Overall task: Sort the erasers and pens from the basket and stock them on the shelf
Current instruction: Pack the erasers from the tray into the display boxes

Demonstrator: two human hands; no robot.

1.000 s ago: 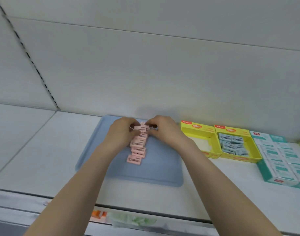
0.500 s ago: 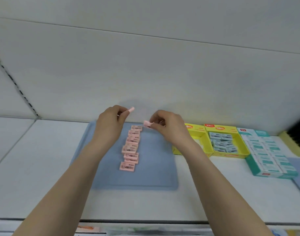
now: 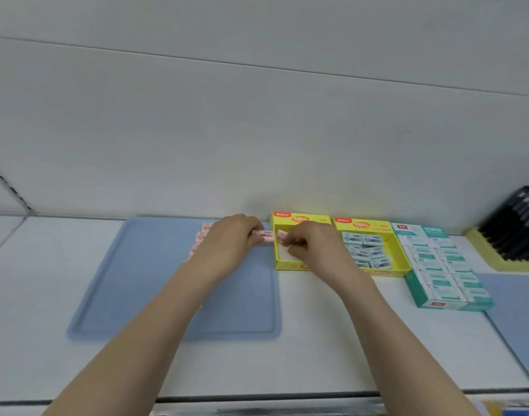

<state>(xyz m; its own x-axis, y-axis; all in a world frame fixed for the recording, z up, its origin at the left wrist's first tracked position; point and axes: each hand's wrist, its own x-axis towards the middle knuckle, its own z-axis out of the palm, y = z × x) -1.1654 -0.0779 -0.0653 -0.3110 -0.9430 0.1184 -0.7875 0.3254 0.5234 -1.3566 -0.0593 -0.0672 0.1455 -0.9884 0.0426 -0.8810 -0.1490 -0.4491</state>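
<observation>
On the shelf [image 3: 317, 340], a blue tray [image 3: 137, 280] carries a row of erasers [image 3: 201, 235] at nine o'clock of the left hand [image 3: 230, 243], whose fingers pinch a pink eraser [image 3: 264, 235]. At its three o'clock, the right hand [image 3: 312, 246] pinches a second eraser [image 3: 282, 235] with its fingers over the yellow box [image 3: 288, 267].

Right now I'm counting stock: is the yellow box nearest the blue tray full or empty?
Almost empty: the yellow box shows bare pale floor; only one pink eraser, pinched by the right hand, is within it.

shelf [image 3: 47, 295] | on it, L-R: blue tray [image 3: 122, 295] / yellow box 1 [image 3: 299, 219] / yellow box 2 [image 3: 402, 259] / teal box [image 3: 443, 276] / pen rack [image 3: 483, 255] / blue mat [image 3: 516, 313]
</observation>
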